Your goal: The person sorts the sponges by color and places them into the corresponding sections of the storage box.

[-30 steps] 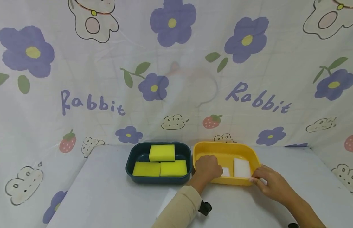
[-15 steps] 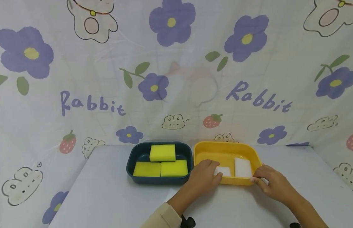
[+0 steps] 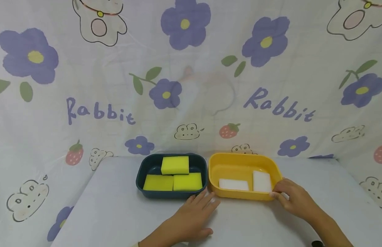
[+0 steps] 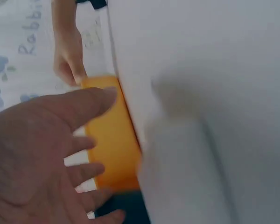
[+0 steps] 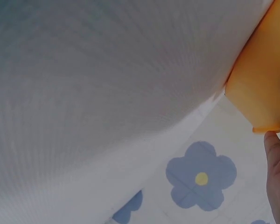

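1. The yellow tray [image 3: 243,164] stands on the white tabletop [image 3: 110,216], at its far middle, touching or just beside the dark green tray [image 3: 141,187] on its left.
2. Two white sponges lie inside the yellow tray: a long white sponge [image 3: 233,184] flat near the front wall, and a square white sponge [image 3: 261,181] just to its right, close to the right wall.
3. The right hand [image 3: 291,199] is at the yellow tray's front right corner, fingertips curled against the rim; the right wrist view shows a fingertip [image 5: 276,158] right under the tray's edge [image 5: 266,88].
4. The left hand [image 3: 192,218] rests flat on the tabletop with fingers spread and straight, holding nothing. Its fingertips lie just before the gap between the two trays, near the yellow tray's front left corner but apart from both white sponges.
5. In the left wrist view, the spread left hand [image 4: 37,154] sits beside the yellow tray's wall [image 4: 113,140], with the right hand [image 4: 70,56] at the tray's far end.
6. Three yellow sponges [image 3: 175,165] fill the dark green tray, one at the back and two side by side in front.
7. A flower-printed cloth [image 3: 191,68] hangs behind the tabletop.
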### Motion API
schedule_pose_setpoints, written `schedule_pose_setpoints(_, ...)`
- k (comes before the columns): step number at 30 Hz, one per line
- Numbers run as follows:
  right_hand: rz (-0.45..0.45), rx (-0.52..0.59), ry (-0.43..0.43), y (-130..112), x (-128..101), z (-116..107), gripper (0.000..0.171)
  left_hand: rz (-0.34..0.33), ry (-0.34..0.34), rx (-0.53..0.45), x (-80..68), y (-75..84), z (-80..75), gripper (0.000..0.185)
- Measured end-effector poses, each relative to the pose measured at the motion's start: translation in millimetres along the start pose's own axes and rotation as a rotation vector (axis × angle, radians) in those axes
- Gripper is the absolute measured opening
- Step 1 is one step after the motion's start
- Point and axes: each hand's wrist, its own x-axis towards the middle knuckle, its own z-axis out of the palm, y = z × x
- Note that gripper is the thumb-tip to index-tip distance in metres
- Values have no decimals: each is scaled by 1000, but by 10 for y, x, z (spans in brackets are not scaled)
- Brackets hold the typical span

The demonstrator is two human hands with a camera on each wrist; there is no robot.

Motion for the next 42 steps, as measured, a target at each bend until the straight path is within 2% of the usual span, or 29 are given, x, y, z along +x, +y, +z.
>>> schedule_pose_setpoints(4,2,2,-12,-7,2,11,35,-80,-6,1,-199,-181,45,64)
schedule_pose_setpoints(6,4,3,-12,-12,2,13,35,-134,0,20,-262,-245,70,65)
schedule_pose_setpoints(8,10,2,-12,-10,4,9,35,-182,4,55,-299,-282,84,75)
schedule_pose_setpoints(13,13,-6,-17,-1,26,-2,35,-282,-31,38,-316,-285,74,96)
schedule_pose_setpoints(21,10,11,-13,6,14,25,35,-376,-88,-59,-307,-244,42,100)
schedule_pose_setpoints(26,34,-13,-30,-11,18,-12,33,-438,-107,-60,-316,-221,56,105)
schedule_pose_setpoints(31,65,-24,-57,-27,28,-38,30,-387,-96,-39,-338,-204,1,100)
schedule_pose_setpoints(35,75,-26,-63,-26,29,-47,30,-331,-84,-53,-312,-154,-107,96)
schedule_pose_setpoints(42,35,-4,-22,-11,30,-5,33,-222,-71,-106,-201,-52,-296,72)
